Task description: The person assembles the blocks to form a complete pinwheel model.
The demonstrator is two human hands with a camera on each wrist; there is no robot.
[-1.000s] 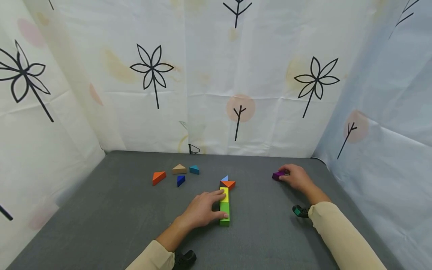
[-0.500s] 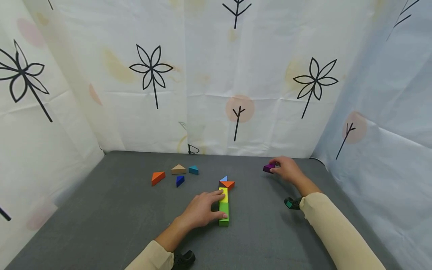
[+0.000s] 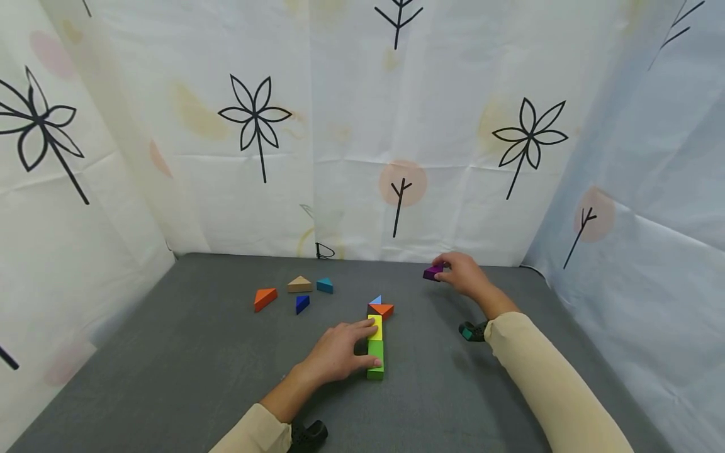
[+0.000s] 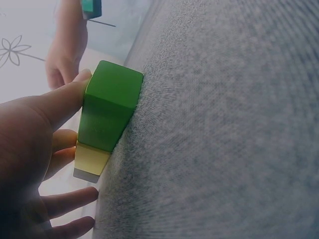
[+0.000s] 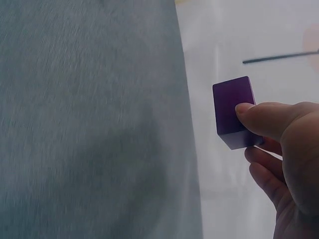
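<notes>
My right hand (image 3: 466, 277) pinches a purple wooden block (image 5: 232, 102) between thumb and fingers, held up above the far part of the table. In the right wrist view the thumb lies flat on its face. My left hand (image 3: 334, 352) rests on a row of blocks, its thumb on the green block (image 3: 376, 348) and fingertips on the yellow block (image 3: 379, 324). The green and yellow blocks lie end to end. Beyond the yellow one are an orange triangular block (image 3: 382, 309) and a light blue triangular block (image 3: 377, 300).
On the grey table (image 3: 170, 377), left of the row, lie an orange-red triangular block (image 3: 265, 299), a natural wood triangle (image 3: 299, 285), a dark blue triangle (image 3: 303, 304) and a teal triangle (image 3: 325, 285). A white printed curtain (image 3: 351, 126) stands behind and at both sides.
My right hand has carried the purple block leftward and farther away, rising from near the table's right side. The left hand and the row of blocks stay as they were.
</notes>
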